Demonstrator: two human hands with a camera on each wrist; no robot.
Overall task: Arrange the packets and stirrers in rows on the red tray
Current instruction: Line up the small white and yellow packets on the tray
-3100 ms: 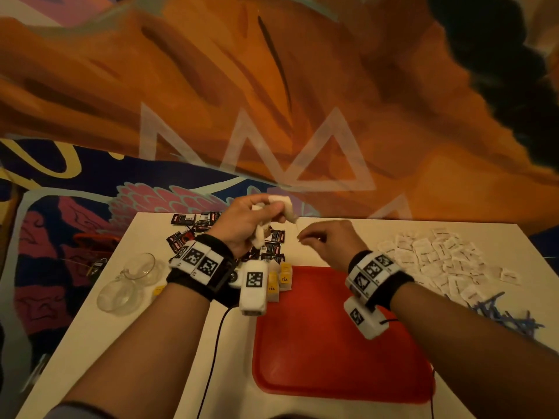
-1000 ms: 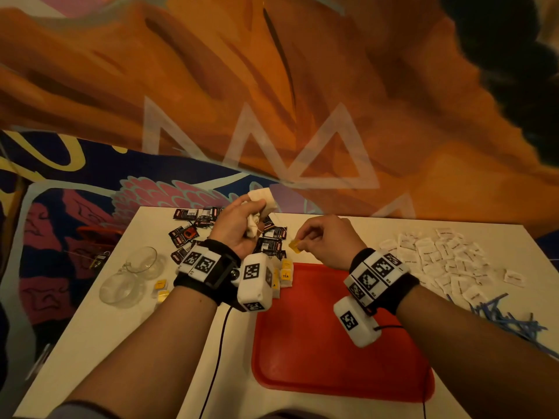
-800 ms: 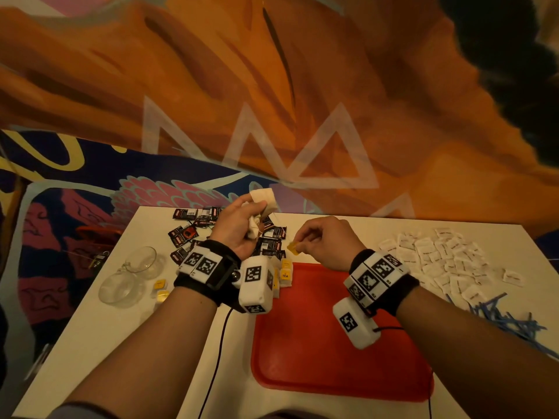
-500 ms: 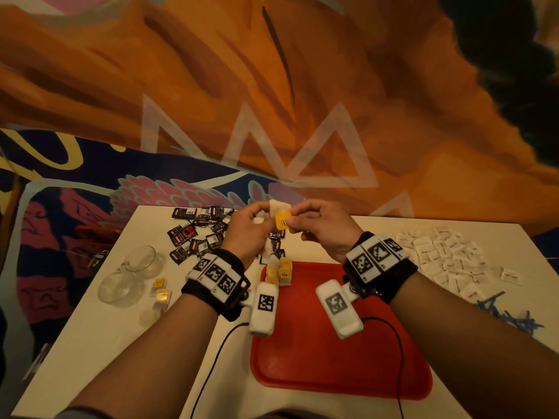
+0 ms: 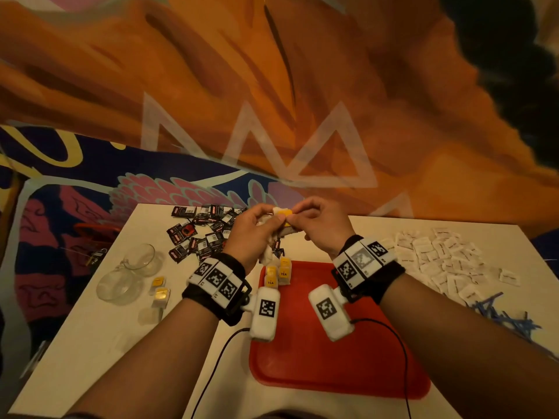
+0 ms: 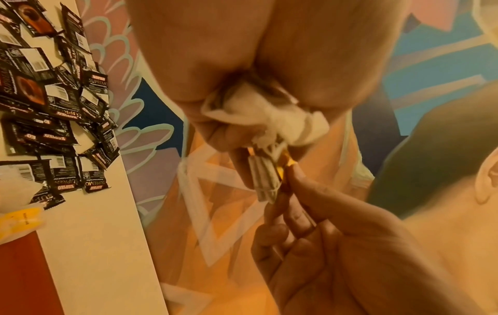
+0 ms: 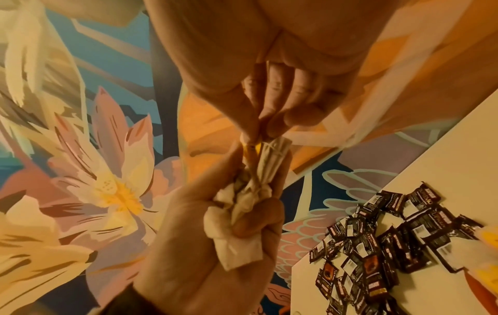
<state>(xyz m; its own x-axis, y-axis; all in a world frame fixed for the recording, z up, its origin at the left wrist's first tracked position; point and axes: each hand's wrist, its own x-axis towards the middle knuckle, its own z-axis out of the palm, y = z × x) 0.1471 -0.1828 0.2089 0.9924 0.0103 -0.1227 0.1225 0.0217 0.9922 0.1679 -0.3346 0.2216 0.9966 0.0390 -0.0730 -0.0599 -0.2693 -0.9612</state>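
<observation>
My left hand (image 5: 266, 220) grips a crumpled bunch of white tea bags (image 5: 267, 255) above the far edge of the red tray (image 5: 317, 358). My right hand (image 5: 299, 217) meets it and pinches a yellow tag (image 5: 285, 212) between thumb and fingertips. In the left wrist view the bunch (image 6: 269, 119) sits in the curled fingers, with the tag (image 6: 289, 164) just below it. The right wrist view shows the bags (image 7: 242, 213) and their gathered strings. A few yellow-tagged tea bags (image 5: 278, 273) stand at the tray's far left corner.
Black coffee packets (image 5: 199, 234) lie scattered at the table's far left. White packets (image 5: 444, 261) spread over the right side, with blue stirrers (image 5: 502, 316) nearer me. Two glass cups (image 5: 130, 276) and loose tea bags (image 5: 158, 290) sit left of the tray.
My right hand lifted a yellow tag from near the tray's far edge and brought it up to the bunch in my left hand. Both hands now meet higher up.
</observation>
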